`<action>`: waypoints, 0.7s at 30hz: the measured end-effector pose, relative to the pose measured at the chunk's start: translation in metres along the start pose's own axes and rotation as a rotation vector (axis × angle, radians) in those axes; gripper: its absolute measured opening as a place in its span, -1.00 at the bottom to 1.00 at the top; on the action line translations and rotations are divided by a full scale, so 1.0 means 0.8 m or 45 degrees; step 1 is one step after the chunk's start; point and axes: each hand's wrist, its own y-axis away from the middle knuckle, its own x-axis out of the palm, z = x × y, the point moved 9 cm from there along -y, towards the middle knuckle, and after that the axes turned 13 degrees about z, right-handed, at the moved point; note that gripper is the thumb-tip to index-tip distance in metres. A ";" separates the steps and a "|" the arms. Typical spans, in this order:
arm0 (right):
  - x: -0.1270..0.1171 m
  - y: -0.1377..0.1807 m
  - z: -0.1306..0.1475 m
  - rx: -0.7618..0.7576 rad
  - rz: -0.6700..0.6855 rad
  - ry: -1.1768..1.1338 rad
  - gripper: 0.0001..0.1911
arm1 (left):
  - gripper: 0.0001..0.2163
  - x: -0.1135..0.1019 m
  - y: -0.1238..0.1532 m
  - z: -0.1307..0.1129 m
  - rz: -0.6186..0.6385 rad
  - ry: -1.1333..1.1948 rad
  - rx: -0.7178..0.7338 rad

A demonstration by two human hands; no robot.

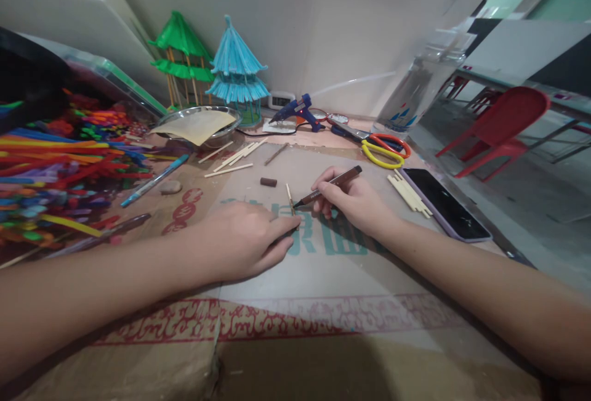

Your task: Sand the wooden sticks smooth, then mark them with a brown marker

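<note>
My right hand (353, 201) grips a brown marker pen (330, 184), its tip touching a thin wooden stick (289, 198) that lies on the cardboard-covered table (323, 265). My left hand (247, 241) rests on the cardboard with its fingers pressed together, pinning the near end of that stick. The pen's brown cap (268, 182) lies just beyond the stick.
A heap of coloured pipe cleaners (55, 167) fills the left. Loose sticks (235, 157), a metal bowl (198, 127), green (182, 59) and blue (236, 71) pagoda models, a blue glue gun (295, 111), scissors (385, 148), a stick bundle (409, 194) and a phone (446, 204) surround the hands.
</note>
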 end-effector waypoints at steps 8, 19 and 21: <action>-0.002 -0.004 -0.005 -0.052 -0.007 -0.038 -0.82 | -0.68 0.003 0.000 0.000 0.037 0.011 -0.020; -0.002 -0.003 -0.002 -0.042 -0.014 0.003 -0.86 | -0.65 0.004 -0.001 0.002 0.044 0.017 -0.015; -0.002 -0.003 -0.002 -0.045 -0.013 0.006 -0.85 | -0.65 0.004 -0.001 0.001 0.046 0.017 -0.015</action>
